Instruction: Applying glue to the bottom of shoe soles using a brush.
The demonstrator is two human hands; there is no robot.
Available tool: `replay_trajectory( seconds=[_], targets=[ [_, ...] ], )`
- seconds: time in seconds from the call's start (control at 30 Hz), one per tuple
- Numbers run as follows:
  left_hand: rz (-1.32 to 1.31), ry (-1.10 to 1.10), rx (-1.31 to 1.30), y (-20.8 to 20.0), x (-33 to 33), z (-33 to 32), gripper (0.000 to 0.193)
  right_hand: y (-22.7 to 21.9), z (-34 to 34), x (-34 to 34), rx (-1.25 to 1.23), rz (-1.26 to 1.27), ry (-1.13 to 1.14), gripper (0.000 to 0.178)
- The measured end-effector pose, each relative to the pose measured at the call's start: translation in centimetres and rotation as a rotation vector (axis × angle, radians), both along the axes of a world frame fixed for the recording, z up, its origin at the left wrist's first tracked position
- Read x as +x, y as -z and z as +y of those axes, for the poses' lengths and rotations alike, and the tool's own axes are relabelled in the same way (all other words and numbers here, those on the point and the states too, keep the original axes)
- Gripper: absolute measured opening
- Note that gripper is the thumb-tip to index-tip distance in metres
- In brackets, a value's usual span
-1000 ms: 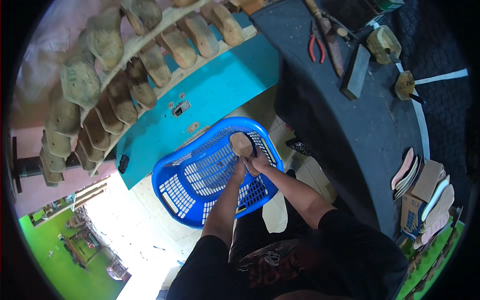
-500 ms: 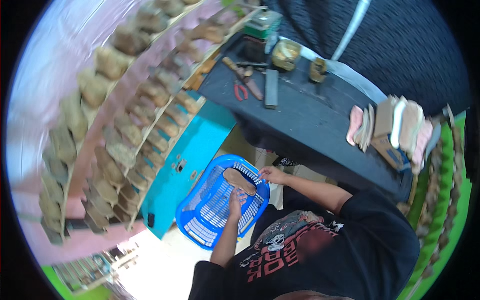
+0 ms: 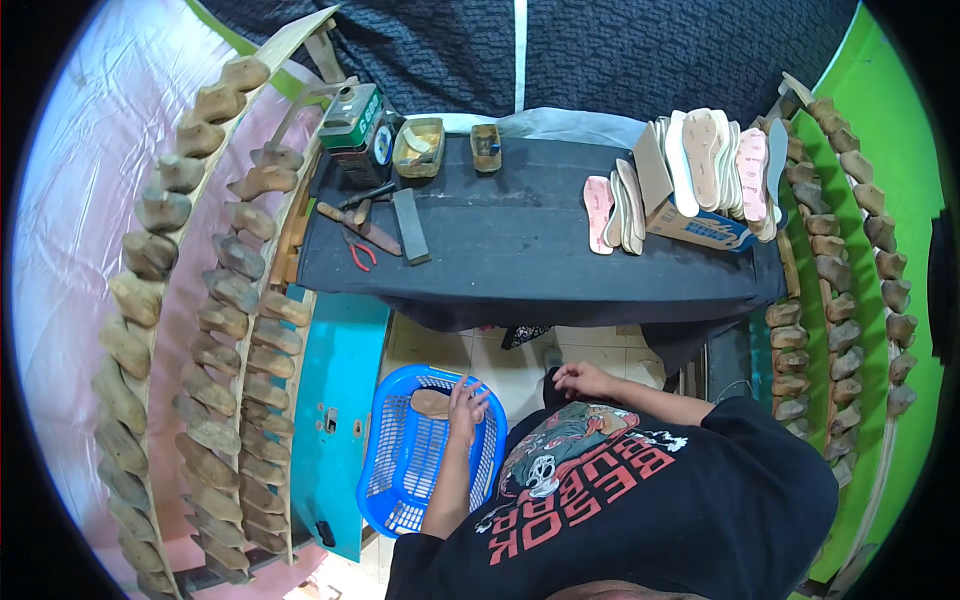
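Note:
A blue plastic basket with slatted sides stands on the floor, left of my lap. Inside it, toward the far end, lies a tan sole-shaped piece, partly covered by my fingers. My left hand is over the basket beside this piece, its fingers spread and nothing gripped; whether it touches the piece I cannot tell. Over my lap, right of the basket, my right hand hangs with loosely bent fingers held apart and nothing visible in them.
Ahead is a table with a black cloth. On it are red-handled pliers, a grey sharpening block, a green can, cut-open containers and a carton of insoles. Racks of wooden shoe lasts flank both sides.
The view has swung round and levelled. My right hand has drawn away from the basket's rim toward my lap. My left hand stays over the basket, now at the piece's right end.

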State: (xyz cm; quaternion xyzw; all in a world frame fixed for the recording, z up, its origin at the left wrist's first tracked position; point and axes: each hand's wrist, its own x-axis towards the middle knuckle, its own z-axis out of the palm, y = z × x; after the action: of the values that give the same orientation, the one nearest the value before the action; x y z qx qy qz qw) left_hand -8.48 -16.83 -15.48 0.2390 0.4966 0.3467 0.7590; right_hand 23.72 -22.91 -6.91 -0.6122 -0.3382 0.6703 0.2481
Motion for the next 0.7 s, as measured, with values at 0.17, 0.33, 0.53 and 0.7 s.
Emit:
replay_trajectory(
  seconds=[0.17, 0.33, 0.53, 0.7],
  targets=[
    [-0.047, 0.146, 0.244, -8.5, 7.0, 4.4, 0.060, -3.8, 3.7, 4.7, 0.414, -0.026, 0.334, 0.015],
    [-0.194, 0.307, 0.351, -14.9, 15.7, 8.7, 0.063, -7.2, 9.2, 11.3, 0.697, -0.552, 0.631, 0.028],
    [-0.194, 0.533, 0.460, -19.7, 27.0, 14.8, 0.060, -3.8, 12.2, 19.9, 0.462, -0.704, 0.844, 0.057],
    [-0.203, 0.762, 0.415, -18.8, 35.9, 18.4, 0.061, -3.7, 13.1, 22.6, 0.313, -0.445, 0.826, 0.070]
  ],
)
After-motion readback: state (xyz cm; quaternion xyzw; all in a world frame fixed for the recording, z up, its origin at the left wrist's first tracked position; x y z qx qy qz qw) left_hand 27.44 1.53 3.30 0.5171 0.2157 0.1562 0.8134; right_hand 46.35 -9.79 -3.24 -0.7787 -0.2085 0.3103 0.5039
